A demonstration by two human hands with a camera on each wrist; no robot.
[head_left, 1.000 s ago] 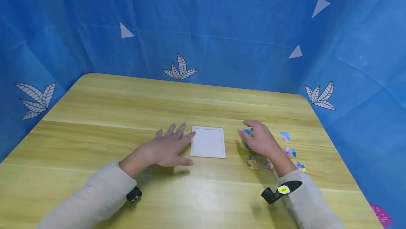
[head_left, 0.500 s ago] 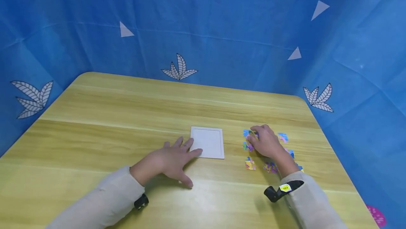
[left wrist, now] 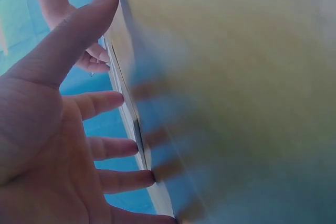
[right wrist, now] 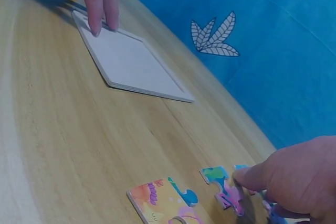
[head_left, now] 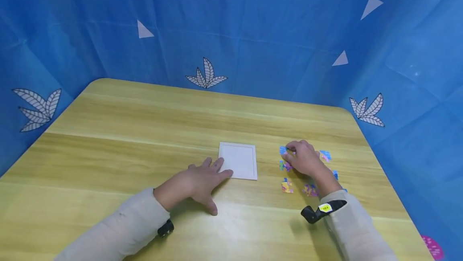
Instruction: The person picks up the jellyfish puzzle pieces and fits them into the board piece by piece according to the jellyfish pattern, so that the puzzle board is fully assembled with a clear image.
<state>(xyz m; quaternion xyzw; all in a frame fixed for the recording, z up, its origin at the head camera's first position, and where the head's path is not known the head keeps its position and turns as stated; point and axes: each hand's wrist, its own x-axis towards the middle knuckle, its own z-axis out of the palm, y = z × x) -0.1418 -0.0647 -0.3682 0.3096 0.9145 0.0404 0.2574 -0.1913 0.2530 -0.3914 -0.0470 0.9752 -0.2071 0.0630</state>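
Observation:
A white square puzzle tray (head_left: 237, 160) lies flat near the table's middle. My left hand (head_left: 204, 182) rests at its near left corner, fingers spread and straight, fingertips on its edge; the left wrist view shows them along that edge. To the right lie several colourful jigsaw pieces, among them a yellow one (right wrist: 163, 200) and a blue-and-pink one (head_left: 325, 155). My right hand (head_left: 305, 158) is low among them, thumb and forefinger curled and pinching at a jigsaw piece (head_left: 294, 153) in the back row. That piece is mostly hidden by the fingers.
Under everything is a wooden table (head_left: 144, 112) with rounded far corners. A blue curtain (head_left: 253, 32) with white leaf and triangle prints stands behind it and at both sides. Another jigsaw piece (head_left: 310, 190) lies just in front of the right hand.
My left hand has moved right and nearer, bringing its fingertips onto the tray's edge. The right hand has come down slightly right onto the back-row pieces, finger and thumb closing together.

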